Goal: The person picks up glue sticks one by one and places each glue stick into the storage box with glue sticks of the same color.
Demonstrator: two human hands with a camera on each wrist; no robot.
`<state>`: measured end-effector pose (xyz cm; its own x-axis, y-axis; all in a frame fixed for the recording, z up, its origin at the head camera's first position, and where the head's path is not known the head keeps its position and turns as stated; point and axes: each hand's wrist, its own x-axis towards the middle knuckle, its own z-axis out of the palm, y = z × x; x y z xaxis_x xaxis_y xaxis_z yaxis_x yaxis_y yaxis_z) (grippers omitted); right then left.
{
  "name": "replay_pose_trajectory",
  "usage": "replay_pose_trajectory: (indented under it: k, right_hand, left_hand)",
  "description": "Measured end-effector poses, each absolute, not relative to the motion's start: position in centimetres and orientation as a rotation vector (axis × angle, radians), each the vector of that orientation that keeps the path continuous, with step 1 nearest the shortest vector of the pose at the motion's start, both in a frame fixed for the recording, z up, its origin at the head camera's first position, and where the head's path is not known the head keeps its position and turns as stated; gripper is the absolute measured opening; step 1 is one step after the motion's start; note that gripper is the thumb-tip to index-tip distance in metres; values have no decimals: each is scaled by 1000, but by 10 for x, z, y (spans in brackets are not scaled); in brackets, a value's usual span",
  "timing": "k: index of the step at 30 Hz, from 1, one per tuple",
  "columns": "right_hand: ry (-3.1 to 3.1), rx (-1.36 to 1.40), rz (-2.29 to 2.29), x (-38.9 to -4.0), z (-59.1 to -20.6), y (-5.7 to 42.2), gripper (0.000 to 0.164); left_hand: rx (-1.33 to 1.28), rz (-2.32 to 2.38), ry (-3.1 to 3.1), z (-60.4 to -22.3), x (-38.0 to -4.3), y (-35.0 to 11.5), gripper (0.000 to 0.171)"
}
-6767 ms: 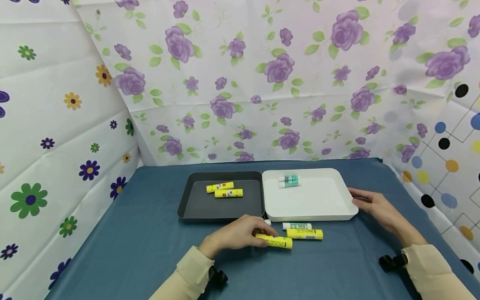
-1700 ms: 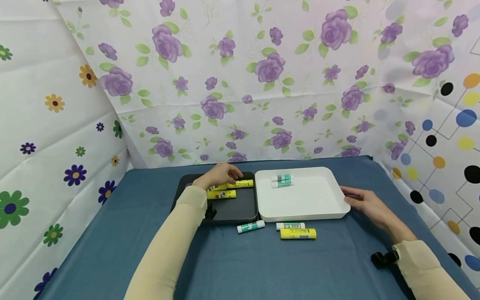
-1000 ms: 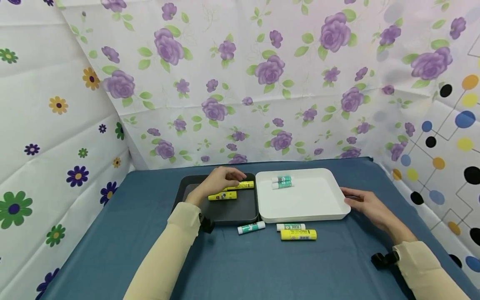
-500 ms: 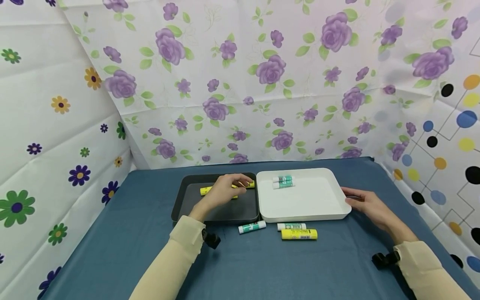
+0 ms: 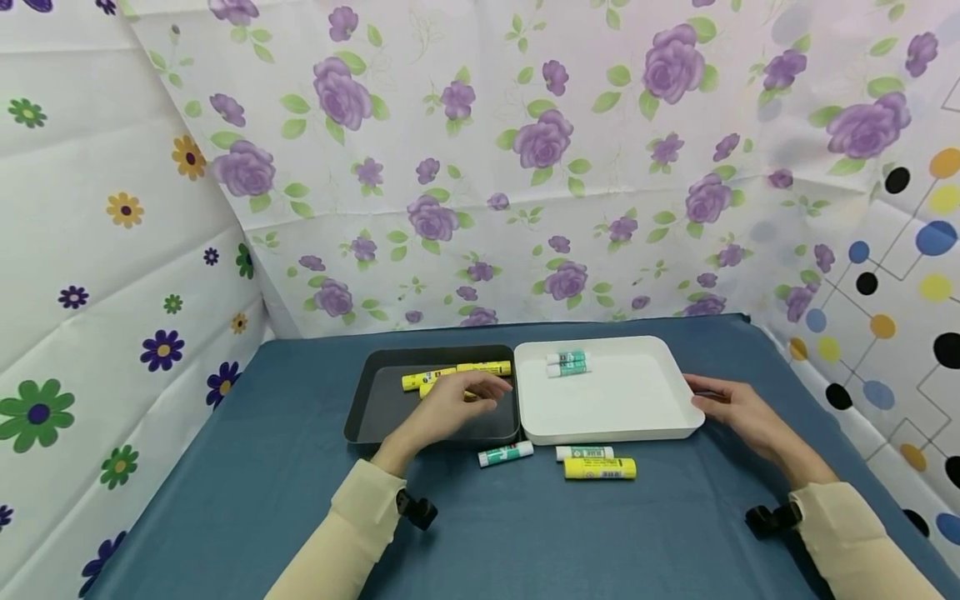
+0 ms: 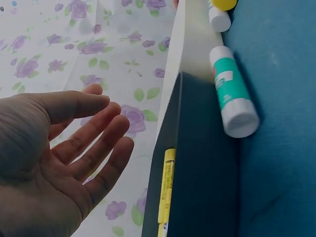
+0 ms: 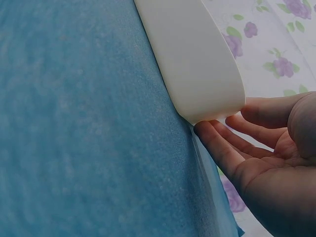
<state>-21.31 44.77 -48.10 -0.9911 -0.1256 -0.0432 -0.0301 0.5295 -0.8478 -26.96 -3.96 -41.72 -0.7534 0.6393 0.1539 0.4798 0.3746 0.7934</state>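
My left hand (image 5: pixel 450 408) hovers over the front of the dark grey tray (image 5: pixel 367 417), fingers loosely bent and holding nothing; the left wrist view shows the bare palm. Three yellow glue sticks (image 5: pixel 483 367) lie in that tray, one partly covered by the hand. Against the right end of the white tray (image 5: pixel 615 408), my right hand (image 5: pixel 742 417) rests its fingertips, with the thumb at the rim and other fingers at the lower edge in the right wrist view. Two green-and-white glue sticks (image 5: pixel 568 368) lie at the white tray's back left.
In front of the trays, a green-and-white glue stick (image 5: pixel 506 454) lies slantwise. To its right, another green-and-white glue stick (image 5: pixel 584 452) sits just behind a large yellow glue stick (image 5: pixel 600 469). Blue cloth (image 5: pixel 525 542) covers the table, with a flowered curtain (image 5: pixel 480 167) behind.
My left hand took a yellow glue stick from the table front, laid it in the dark tray and let go. It has since drawn back toward the front. The right hand stayed at the white tray.
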Motion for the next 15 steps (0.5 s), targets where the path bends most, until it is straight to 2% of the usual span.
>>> replay_pose_trajectory:
  k: [15]
  right_hand:
    - [2649, -144, -1485, -212, -480, 448, 64]
  left_hand:
    - [999, 1355, 2397, -430, -240, -52, 28]
